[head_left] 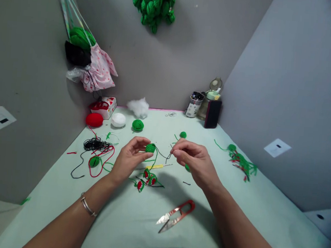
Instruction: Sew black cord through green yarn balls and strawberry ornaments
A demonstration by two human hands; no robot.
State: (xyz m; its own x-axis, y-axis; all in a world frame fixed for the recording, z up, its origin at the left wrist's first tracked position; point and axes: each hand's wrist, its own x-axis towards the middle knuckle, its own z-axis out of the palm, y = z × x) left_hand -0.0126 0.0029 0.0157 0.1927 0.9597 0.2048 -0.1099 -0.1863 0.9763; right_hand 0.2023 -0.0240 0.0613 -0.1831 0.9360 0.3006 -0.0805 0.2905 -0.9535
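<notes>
Between the thumb and fingers of my left hand is a small green crocheted ball. A dark strand of yarn runs from it toward my right hand. That hand is closed in a pinch on a thin needle, partly hidden by the fingers. Below the hands lie a yellow-handled crochet hook and several small red and green crocheted pieces. Nearer me rest orange-handled thread snips, blades spread. Another green piece shows partly beneath my right hand.
On the left are tangled black yarn, a red yarn ball, a white ball and a green ball. White stuffing sits at the back. A can and dark phone stand back right; green-red scraps lie right.
</notes>
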